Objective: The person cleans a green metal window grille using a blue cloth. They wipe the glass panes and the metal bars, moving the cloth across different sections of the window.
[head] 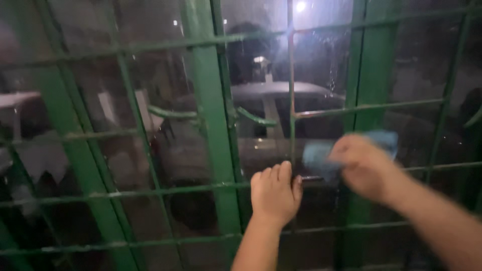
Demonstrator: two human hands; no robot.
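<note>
While your forearms rise from the near bottom edge of the view, your left hand (274, 193) sits nearest, low and just right of centre. Its fingers are curled tight over a thin horizontal green bar (150, 191) of the window grille (211, 125), knuckles toward you, so it is closed on that bar.

Just to the right and slightly higher, your right hand (362, 165) is blurred. It is bunched around a light blue cloth (321, 155), which sticks out to the left of the fist and shows again above it at the upper right. The cloth is pressed against the window glass (321, 65) behind the bars, right beside a thin vertical bar (291, 100) and just right of your left hand; the two hands are near each other but not touching.

The grille is painted green, with broad upright posts left of centre and at the right, and thin rods crossing them in a grid. A short bent handle (256, 119) juts from the central post above your left hand.

Farther off, the dark glass shows dim shapes: a pale round table (281, 90) in the middle distance, a white patch (20, 98) at the far left, and a bright light spot (300, 6) at the top. Streaks and droplets mark the pane near that light.
</note>
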